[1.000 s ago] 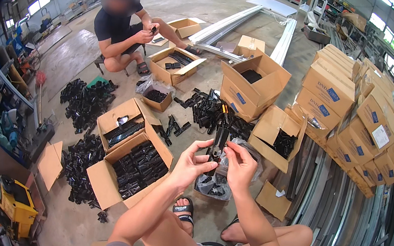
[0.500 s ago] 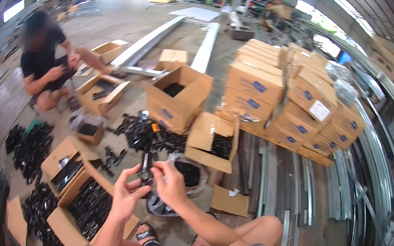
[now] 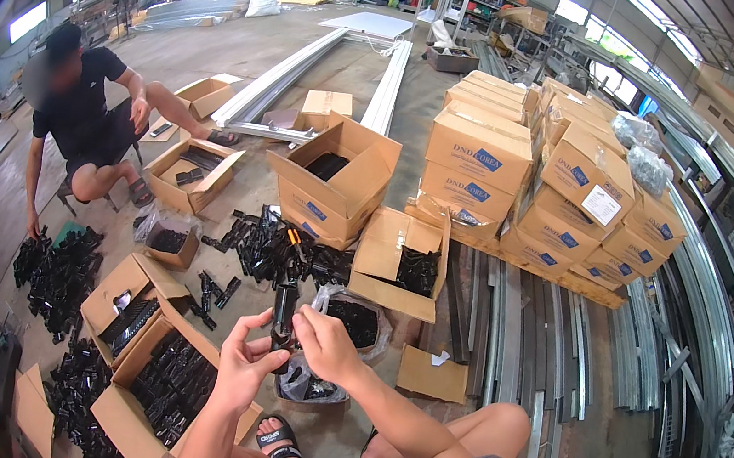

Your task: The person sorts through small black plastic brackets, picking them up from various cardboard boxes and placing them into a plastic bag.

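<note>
Between my two hands stands a glossy black, elongated part, held upright; its exact kind I cannot make out. My left hand pinches its lower end with thumb and fingers. From the other side, the closed fingers of my right hand press against its middle. Just beyond my right hand sits a plastic-lined container of small black pieces. Below my hands is a second container with a clear plastic bag. A heap of similar black parts lies on the floor ahead.
Left of me is an open carton full of black parts, beside loose piles. A co-worker sits at the far left. Stacked cartons on a pallet and long metal profiles occupy the right.
The black part now stands higher and plainer between my hands, and my right fingers have closed in against it. The co-worker's hands have parted, one reaching down to a floor pile.
</note>
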`<state>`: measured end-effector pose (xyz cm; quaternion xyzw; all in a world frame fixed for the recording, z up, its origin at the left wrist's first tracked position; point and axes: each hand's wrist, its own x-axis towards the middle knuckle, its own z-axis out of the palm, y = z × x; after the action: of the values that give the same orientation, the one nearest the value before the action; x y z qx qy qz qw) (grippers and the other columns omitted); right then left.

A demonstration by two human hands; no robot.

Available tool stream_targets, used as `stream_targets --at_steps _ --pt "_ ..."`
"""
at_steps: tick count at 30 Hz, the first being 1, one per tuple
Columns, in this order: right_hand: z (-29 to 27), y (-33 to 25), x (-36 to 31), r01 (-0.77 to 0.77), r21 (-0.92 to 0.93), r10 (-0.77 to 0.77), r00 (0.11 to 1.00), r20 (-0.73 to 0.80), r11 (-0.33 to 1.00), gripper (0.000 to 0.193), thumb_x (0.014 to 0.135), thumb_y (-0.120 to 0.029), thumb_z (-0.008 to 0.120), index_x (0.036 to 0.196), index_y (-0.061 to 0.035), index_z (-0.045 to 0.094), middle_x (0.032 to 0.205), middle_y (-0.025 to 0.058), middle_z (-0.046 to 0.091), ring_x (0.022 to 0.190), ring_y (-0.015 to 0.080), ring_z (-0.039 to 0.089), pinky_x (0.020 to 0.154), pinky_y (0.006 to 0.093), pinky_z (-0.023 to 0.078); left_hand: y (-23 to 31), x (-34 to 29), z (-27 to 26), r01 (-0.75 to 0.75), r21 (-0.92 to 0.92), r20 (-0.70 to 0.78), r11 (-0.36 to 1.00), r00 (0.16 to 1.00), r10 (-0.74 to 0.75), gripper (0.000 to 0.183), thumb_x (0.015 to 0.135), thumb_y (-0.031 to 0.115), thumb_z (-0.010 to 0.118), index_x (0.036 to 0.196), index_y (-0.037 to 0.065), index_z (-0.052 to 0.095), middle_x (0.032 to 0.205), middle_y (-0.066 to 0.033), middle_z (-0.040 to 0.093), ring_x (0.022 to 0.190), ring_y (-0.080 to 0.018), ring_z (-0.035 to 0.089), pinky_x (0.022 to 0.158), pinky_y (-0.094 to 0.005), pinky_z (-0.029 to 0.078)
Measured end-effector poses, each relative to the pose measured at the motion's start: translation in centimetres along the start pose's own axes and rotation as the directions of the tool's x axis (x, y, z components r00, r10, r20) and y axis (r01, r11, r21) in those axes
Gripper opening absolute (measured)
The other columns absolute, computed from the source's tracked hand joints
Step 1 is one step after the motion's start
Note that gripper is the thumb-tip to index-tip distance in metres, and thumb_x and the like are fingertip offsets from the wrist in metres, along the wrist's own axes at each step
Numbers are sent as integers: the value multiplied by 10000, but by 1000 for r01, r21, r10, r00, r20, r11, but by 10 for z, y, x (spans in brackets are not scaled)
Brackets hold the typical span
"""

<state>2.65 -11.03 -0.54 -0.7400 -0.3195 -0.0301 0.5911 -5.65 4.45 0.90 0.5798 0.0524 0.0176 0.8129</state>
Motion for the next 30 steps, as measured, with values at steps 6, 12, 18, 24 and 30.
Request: stream_targets --at_steps 6,12,18,24,30 --pt "2 -7 -5 -91 -10 90 992 -91 996 254 1009 -255 556 1024 -2 541 809 172 654 703 286 680 645 398 511 -1 1 -2 9 4 -17 1000 1000 -9 627 866 -124 659 1417 57 422 1048 -129 713 915 -149 685 807 -273 551" --pt "6 9 -4 -14 -115 8 999 -54 993 187 1023 -195 519 1043 -9 528 853 217 639 765 420 641 648 464 488 -3 1 -4 14 46 1 999 1000 -14 609 869 -124 661 1406 57 437 1052 -124 708 932 -137 673 799 -273 550" --pt "5 -10 -7 -86 -4 85 988 -126 996 183 1022 -170 496 966 -4 548 836 228 631 764 415 646 636 468 475 -4 -1 -5 8 42 7 999 1000 -8 634 865 -110 679 1418 57 419 1067 -147 718 947 -178 699 818 -287 558" --pt "7 18 -8 -245 5 245 970 0 970 209 1027 -204 493 1010 -4 552 759 128 618 652 220 623 614 364 480 -5 1 -5 29 50 12 998 999 -30 639 862 -115 674 1422 63 424 1073 -138 717 939 -161 690 809 -279 556" --pt "12 9 -14 -208 112 217 973 -77 972 263 1056 -235 460 930 -17 538 686 71 579 612 150 576 556 351 435 -3 -1 -7 30 77 8 997 1000 -30 638 856 -116 678 1419 71 443 1060 -119 716 924 -140 676 795 -270 550"
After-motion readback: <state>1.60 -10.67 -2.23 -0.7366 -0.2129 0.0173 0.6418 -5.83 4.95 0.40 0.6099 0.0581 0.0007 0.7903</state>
